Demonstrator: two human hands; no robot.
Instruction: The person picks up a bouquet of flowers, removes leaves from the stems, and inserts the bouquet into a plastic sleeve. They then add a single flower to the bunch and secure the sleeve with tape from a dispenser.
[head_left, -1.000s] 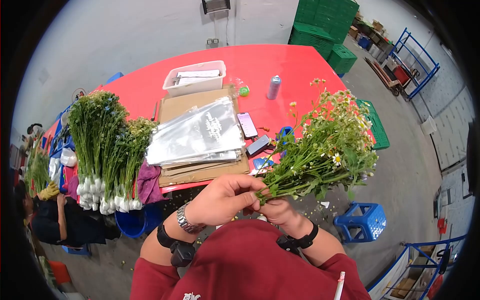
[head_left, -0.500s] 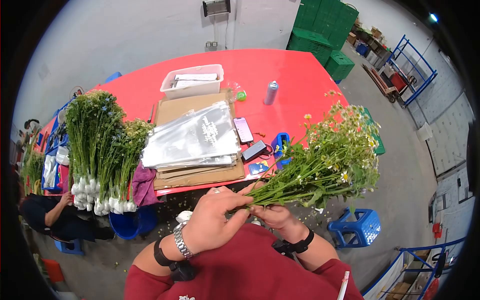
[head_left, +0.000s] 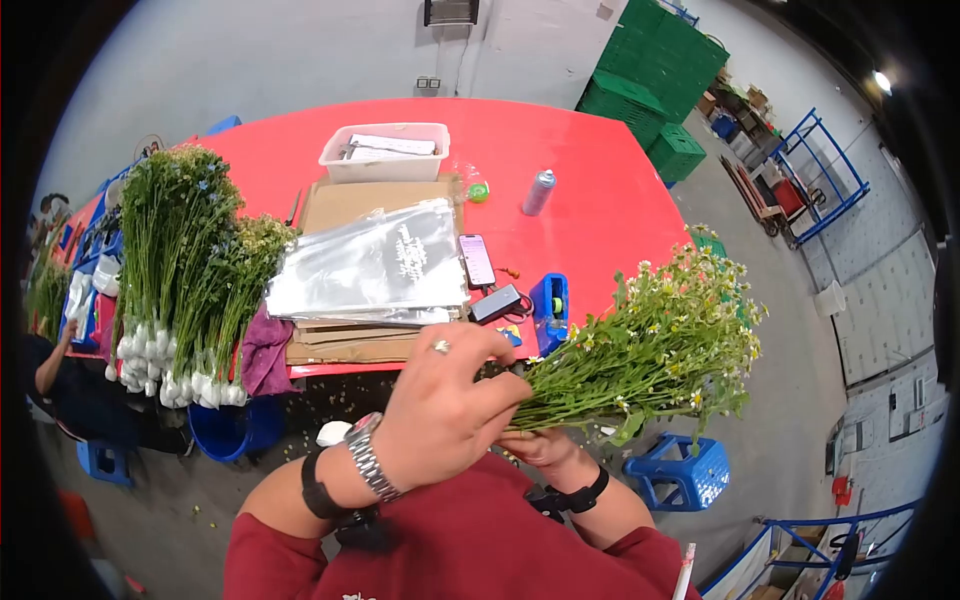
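Daisy bunch [head_left: 655,345]: judged light, soft-stemmed, heads fragile; best gripped low on stems [head_left: 565,392].
Left hand [head_left: 445,405]: fingers closed on stems.
Right hand [head_left: 540,447]: fingers cupped stems from beneath.

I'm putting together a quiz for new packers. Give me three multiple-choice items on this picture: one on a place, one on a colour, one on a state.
1. The phone lies: A) on the red table beside the clear sleeves; B) on a chair; C) on a shelf.
2. The plastic stool is: A) green; B) blue; C) red.
3. The flower bunch is: A) loose on the table; B) gripped at its stems by the left hand and right hand; C) in a vase.

Key: 1 A, it rests on the tabletop by the sleeve stack; 2 B, its slatted top is blue; 3 B, both hands close on the stems.
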